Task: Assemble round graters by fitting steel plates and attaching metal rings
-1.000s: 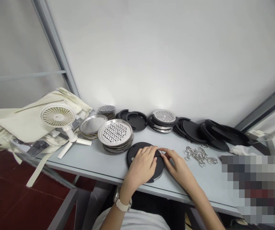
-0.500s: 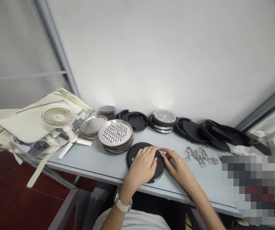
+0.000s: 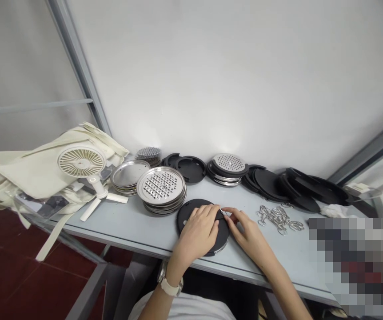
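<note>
Black disc (image 3: 185, 218): 1 | left hand (image 3: 200, 233) atop (right hand (image 3: 246, 233) at rim)

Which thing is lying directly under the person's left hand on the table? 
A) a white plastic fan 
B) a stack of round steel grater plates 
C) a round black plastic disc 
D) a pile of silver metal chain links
C: the left hand lies across the round black plastic disc, whose edge shows beyond the fingers.

A round black disc (image 3: 186, 216) lies flat on the bench (image 3: 138, 231) (thin steel rim showing along its lower edge).
</note>
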Motion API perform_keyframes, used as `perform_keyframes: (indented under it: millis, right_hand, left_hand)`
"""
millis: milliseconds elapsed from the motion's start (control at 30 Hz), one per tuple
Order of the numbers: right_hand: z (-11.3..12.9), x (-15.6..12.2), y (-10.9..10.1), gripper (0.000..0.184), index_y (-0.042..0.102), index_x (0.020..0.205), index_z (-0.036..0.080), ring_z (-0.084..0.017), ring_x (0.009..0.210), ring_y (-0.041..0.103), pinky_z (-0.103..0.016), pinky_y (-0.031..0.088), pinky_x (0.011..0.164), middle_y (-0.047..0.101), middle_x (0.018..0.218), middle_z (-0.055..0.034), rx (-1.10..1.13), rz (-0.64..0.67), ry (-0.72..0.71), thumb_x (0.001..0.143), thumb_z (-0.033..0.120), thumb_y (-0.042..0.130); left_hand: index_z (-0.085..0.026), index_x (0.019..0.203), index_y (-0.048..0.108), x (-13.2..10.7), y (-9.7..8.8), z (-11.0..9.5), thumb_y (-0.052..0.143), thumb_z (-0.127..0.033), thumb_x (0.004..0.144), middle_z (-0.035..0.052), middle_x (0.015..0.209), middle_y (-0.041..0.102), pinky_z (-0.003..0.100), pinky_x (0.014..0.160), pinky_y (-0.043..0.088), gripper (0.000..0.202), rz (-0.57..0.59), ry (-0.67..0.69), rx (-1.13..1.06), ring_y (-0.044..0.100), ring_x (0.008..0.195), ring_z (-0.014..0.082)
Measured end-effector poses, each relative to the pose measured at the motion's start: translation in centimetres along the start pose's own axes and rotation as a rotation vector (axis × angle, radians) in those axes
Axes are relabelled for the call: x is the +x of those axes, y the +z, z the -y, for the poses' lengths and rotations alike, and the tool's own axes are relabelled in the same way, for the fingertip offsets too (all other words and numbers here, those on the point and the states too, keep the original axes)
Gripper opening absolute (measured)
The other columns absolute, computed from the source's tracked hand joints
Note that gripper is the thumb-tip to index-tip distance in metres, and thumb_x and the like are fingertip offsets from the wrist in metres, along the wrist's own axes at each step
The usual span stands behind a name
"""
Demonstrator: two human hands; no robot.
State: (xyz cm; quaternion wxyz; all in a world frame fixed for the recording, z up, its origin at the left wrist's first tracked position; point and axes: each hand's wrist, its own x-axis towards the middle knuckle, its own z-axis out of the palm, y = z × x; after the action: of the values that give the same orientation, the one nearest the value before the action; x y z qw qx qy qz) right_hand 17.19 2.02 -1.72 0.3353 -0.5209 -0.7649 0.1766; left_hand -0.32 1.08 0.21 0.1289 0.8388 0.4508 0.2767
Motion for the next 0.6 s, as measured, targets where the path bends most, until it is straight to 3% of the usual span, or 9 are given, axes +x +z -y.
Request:
perform_keyframes:
  millis: [600]
  right_hand:
    - [-0.02, 0.04, -0.13, 0.029, 0.057, 0.113, 0.022, -0.021, 0.083, 0.06, -0.036, 0.047, 0.08, 0.065, 0.086, -0.0063, -0.023, -0.008, -0.02, 0.091, 0.032, 0.042]
  left_hand:
    - [-0.022, 0.128, 0.038, 0.0, -0.02, 0.0, 0.036, -0.017, 0.093, 0.0058, 0.126, 0.053, 0.038, 0.099, 0.037, 0.036, -0.002, 0.001, 0.009, 0.046, 0.118, 0.0191]
